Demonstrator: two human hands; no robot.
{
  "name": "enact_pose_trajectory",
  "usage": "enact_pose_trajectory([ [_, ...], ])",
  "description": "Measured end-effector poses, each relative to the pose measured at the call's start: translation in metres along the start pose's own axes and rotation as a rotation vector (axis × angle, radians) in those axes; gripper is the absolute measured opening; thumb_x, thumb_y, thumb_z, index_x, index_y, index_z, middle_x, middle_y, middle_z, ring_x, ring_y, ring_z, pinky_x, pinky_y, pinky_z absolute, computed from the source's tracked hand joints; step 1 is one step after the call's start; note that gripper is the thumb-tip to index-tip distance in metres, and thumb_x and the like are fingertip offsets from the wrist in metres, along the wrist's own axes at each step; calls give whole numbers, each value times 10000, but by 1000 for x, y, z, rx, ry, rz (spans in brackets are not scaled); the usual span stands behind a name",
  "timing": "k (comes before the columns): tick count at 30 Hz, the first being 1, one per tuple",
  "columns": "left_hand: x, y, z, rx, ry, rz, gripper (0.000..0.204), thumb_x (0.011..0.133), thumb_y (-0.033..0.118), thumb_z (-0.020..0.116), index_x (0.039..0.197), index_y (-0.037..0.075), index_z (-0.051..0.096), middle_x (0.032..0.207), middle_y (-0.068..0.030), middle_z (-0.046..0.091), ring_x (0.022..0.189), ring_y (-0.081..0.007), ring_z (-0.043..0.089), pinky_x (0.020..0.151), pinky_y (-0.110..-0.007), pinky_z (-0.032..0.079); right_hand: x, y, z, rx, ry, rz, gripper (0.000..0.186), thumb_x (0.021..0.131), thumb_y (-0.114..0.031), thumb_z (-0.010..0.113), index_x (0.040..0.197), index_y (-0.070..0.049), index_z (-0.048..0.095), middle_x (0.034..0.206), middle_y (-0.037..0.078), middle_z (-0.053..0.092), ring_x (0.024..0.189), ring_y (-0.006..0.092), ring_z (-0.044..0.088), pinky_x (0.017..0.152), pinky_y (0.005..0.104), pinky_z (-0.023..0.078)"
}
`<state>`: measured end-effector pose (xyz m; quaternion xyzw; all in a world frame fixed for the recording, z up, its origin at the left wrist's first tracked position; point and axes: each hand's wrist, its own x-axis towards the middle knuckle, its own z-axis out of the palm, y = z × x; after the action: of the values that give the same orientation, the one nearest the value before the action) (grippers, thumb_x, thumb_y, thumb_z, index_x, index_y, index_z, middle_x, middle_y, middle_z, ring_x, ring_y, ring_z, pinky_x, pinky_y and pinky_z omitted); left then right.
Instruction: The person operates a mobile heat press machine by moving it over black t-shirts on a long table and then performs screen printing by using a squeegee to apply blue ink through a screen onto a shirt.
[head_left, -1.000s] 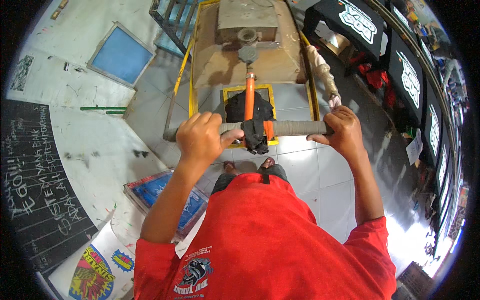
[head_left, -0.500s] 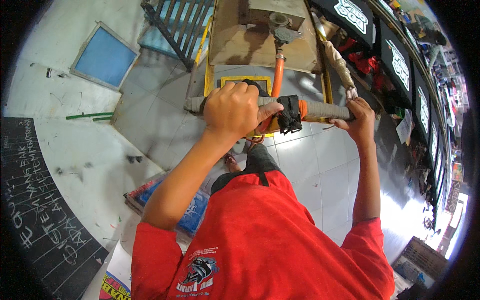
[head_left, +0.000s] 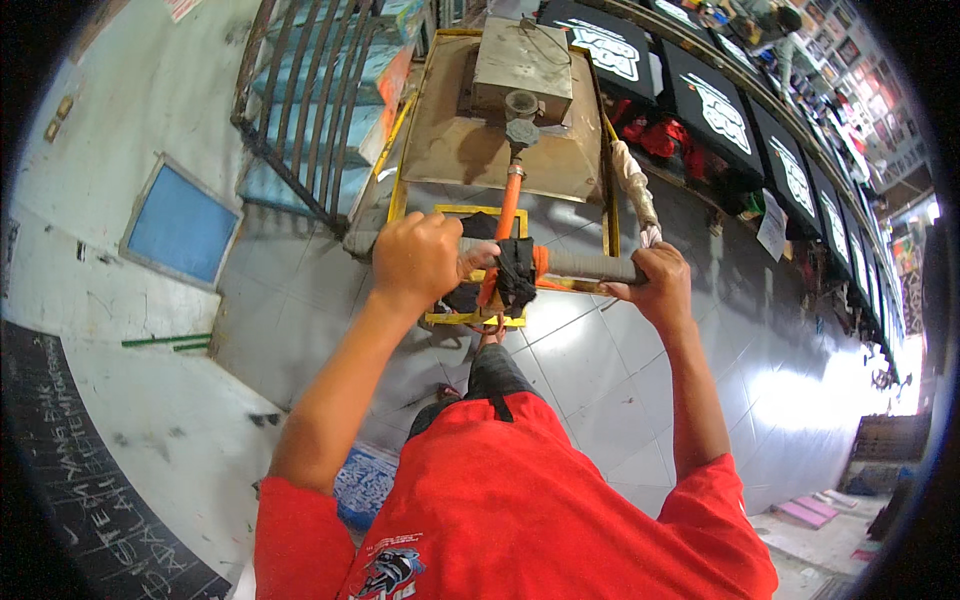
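A tape-wrapped grey handlebar [head_left: 590,265] crosses in front of me. My left hand [head_left: 418,262] is closed round its left part, thumb pointing inward. My right hand [head_left: 660,280] is closed on its right end. Between them a black wrapped bundle [head_left: 517,275] sits on the bar, with orange material beside it. An orange hose [head_left: 508,205] runs from there to a round grey valve [head_left: 521,132]. The bar belongs to a wheeled-looking stand with a yellow frame [head_left: 612,230], carrying a broad, stained metal hood [head_left: 445,165] with a metal box [head_left: 520,65] on top.
Black shirts [head_left: 722,112] with white prints lie on slanted boards along the right. On the left are pale-blue stairs [head_left: 280,190], dark railings [head_left: 290,165] and a wall with a blue panel [head_left: 182,222]. Another person [head_left: 783,35] is far right. Grey tiles [head_left: 610,370] cover the floor.
The stand and I have moved forward; the handlebar is now closer to level with the foot of the stair railing. Both hands keep their hold on the bar.
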<state>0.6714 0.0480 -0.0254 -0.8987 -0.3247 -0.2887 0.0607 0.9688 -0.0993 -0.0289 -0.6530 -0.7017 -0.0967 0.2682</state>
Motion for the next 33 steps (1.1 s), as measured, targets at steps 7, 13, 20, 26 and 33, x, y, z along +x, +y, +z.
enact_pose_trajectory([
  [7, 47, -30, 29, -61, -40, 138, 665, 873, 670, 466, 608, 72, 584, 610, -126, 593, 607, -325, 623, 544, -427, 481, -5, -10, 8, -83, 86, 177, 515, 468, -397, 893, 594, -59, 525, 573, 111, 544, 586, 306, 547, 595, 408, 457],
  [13, 75, -29, 53, -152, -58, 186, 687, 852, 692, 478, 588, 66, 576, 599, -129, 583, 589, -331, 619, 526, -438, 483, 1, 5, 7, -116, 149, 228, 521, 438, -370, 895, 585, -54, 508, 576, 114, 514, 601, 315, 520, 585, 423, 427],
  [20, 71, -50, 51, -214, -60, 184, 683, 792, 729, 519, 571, 83, 521, 595, -105, 534, 586, -308, 582, 550, -436, 444, 8, -22, 15, -182, 72, 291, 504, 443, -378, 892, 598, -78, 517, 575, 90, 537, 586, 303, 559, 638, 406, 471],
  [26, 70, -49, 50, -254, -29, 160, 665, 783, 726, 533, 573, 95, 518, 592, -93, 529, 583, -288, 573, 542, -417, 445, 5, -18, 18, -158, 64, 317, 552, 388, -343, 907, 596, -54, 485, 567, 96, 496, 589, 303, 525, 599, 406, 447],
  [33, 80, -35, 69, -238, 22, 166, 683, 786, 735, 527, 587, 84, 572, 600, -92, 570, 585, -284, 606, 537, -406, 475, 23, 30, 22, -159, 81, 270, 545, 403, -371, 897, 614, -41, 519, 615, 114, 543, 638, 315, 549, 610, 414, 456],
])
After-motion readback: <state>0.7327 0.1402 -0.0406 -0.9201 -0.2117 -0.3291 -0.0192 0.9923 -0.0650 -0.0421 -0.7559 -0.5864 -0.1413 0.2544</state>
